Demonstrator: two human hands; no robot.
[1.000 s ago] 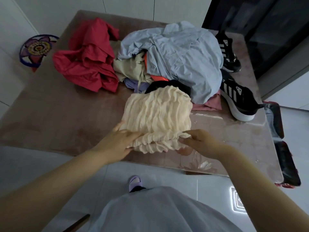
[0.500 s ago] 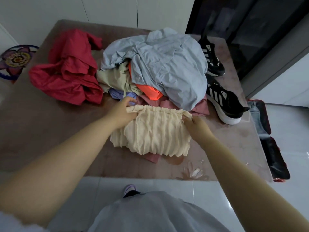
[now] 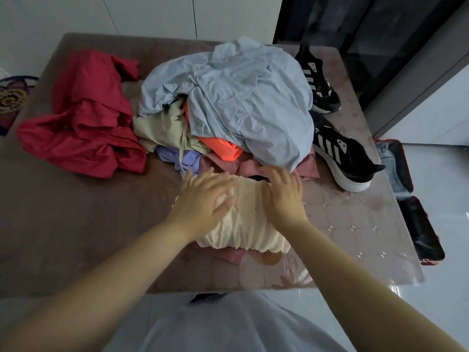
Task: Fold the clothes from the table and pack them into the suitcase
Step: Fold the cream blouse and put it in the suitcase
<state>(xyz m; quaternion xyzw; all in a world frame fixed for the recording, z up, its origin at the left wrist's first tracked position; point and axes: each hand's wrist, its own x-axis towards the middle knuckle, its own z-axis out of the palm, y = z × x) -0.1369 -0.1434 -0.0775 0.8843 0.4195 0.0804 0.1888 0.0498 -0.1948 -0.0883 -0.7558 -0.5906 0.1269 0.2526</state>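
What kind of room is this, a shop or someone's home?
Probably a room in a home: a table heaped with loose clothes, including a light blue shirt and a red garment, black sneakers on it, and an open suitcase on the floor beside it.

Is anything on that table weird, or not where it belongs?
Yes. A pair of black striped sneakers sits on the table along its right side, right beside the heap of clothes. Shoes on a tabletop next to clothes being folded look out of place.
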